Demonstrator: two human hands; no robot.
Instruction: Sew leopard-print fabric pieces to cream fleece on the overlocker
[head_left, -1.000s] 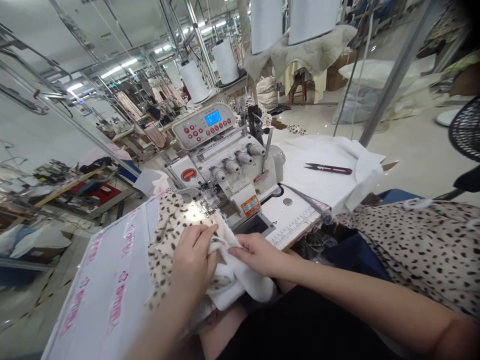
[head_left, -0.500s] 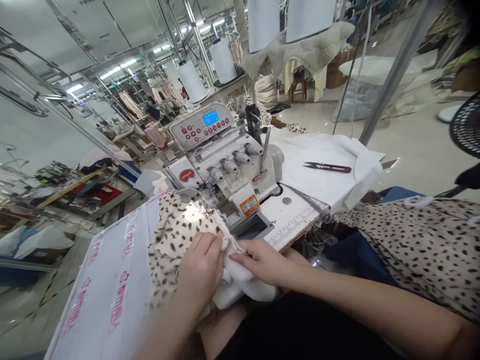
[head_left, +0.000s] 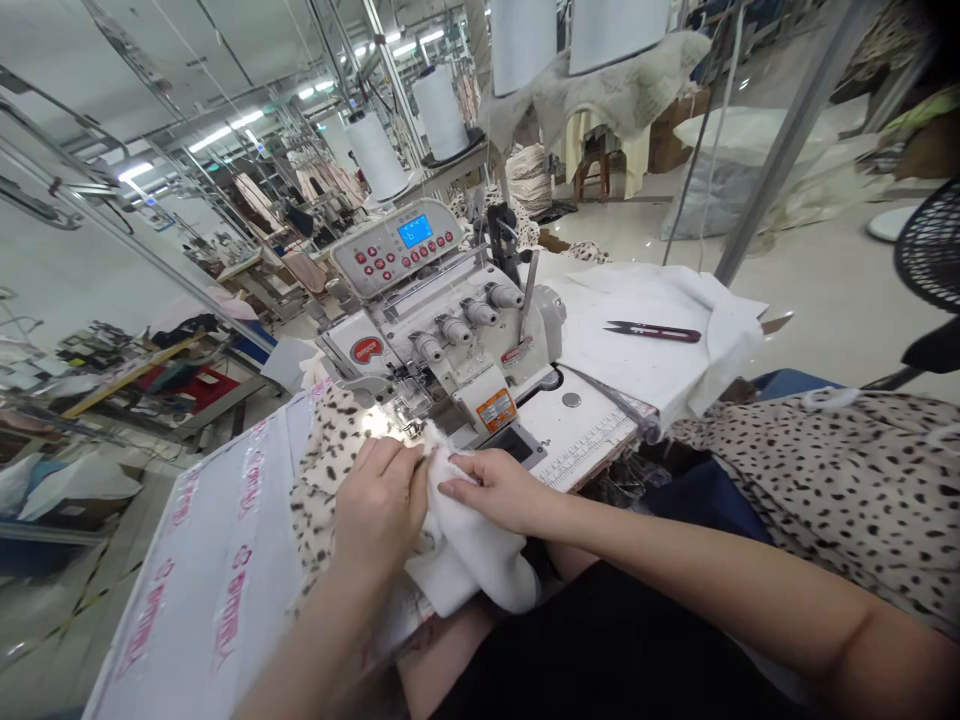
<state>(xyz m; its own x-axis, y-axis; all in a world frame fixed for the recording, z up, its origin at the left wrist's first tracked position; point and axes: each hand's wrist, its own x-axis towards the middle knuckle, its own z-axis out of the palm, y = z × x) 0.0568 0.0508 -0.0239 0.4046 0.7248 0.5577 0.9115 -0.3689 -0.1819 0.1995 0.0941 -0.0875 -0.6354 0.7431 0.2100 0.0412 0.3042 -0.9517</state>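
Both hands (head_left: 379, 505) nearer the presser foot (head_left: 409, 412)

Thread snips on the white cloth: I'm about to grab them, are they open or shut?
Shut: the thread snips lie on the white cloth with their blades together in one slim line.

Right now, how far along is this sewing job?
Looks done: a spotted garment lies aside on the right. In hand: the left hand and right hand bunch white fabric with spotted fabric by the sewing machine. Left: that bunched edge, not yet under the needle.
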